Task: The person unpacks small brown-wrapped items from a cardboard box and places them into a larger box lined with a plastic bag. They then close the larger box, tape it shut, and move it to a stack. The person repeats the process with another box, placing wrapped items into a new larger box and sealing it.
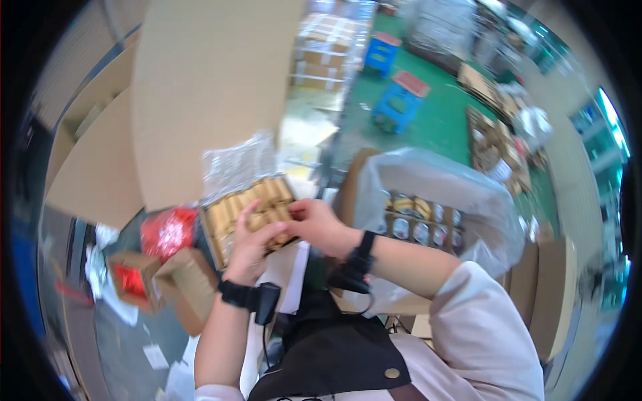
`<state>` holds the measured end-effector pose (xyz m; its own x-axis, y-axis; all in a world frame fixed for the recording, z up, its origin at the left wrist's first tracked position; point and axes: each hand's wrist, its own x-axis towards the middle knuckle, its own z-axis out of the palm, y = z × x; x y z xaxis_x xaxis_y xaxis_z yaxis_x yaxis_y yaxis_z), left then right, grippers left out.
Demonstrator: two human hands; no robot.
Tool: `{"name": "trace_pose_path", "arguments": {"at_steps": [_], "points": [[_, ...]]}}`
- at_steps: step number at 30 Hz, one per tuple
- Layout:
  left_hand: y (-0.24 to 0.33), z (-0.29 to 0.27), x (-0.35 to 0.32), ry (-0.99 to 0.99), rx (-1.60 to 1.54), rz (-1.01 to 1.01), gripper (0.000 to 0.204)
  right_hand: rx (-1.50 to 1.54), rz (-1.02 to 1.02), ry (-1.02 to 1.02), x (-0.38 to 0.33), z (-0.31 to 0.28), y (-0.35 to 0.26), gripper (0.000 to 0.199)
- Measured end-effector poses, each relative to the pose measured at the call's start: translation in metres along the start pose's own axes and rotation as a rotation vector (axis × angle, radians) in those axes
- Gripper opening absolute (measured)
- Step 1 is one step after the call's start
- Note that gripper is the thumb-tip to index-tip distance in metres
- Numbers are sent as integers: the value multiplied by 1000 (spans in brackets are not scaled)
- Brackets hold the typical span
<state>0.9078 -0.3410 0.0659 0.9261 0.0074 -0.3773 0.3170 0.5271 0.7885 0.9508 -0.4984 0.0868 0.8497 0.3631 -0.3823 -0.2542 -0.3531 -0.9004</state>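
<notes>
A shallow carton sits in front of me, packed with rows of tan cylindrical pieces. Clear bubble wrap is folded back over its far side. My left hand is over the near part of the carton, index finger raised and thumb stretched toward the right hand, with the fingers apart. From the right, my right hand reaches over the carton's right edge. Its fingers are curled together beside the left thumb, and whatever they pinch is hidden. Both wrists wear black straps with small devices.
On the right stands a carton lined with a clear plastic bag, holding rows of round-ended items. Small open boxes and a red plastic bag lie left. A large cardboard flap rises ahead. Blue stools stand beyond.
</notes>
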Motion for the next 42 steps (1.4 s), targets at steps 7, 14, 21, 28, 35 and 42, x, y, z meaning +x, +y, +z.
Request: {"name": "trace_pose_path", "arguments": {"at_steps": [7, 14, 21, 28, 35, 42], "points": [[14, 51, -80, -208, -136, 221, 66, 396, -302, 52, -96, -6, -11, 50], [-4, 160, -105, -651, -230, 20, 62, 350, -94, 70, -224, -118, -53, 44], [-78, 286, -50, -666, -392, -208, 52, -415, -3, 173, -221, -264, -39, 27], [-194, 278, 60, -379, 259, -526, 54, -1185, 542, -338, -91, -407, 204, 29], [-261, 268, 90, -280, 138, -682, 61, -1018, 322, 374, -45, -425, 442, 40], [-346, 287, 101, -351, -44, -733, 48, 454, 303, 65, -126, -370, 311, 44]]}}
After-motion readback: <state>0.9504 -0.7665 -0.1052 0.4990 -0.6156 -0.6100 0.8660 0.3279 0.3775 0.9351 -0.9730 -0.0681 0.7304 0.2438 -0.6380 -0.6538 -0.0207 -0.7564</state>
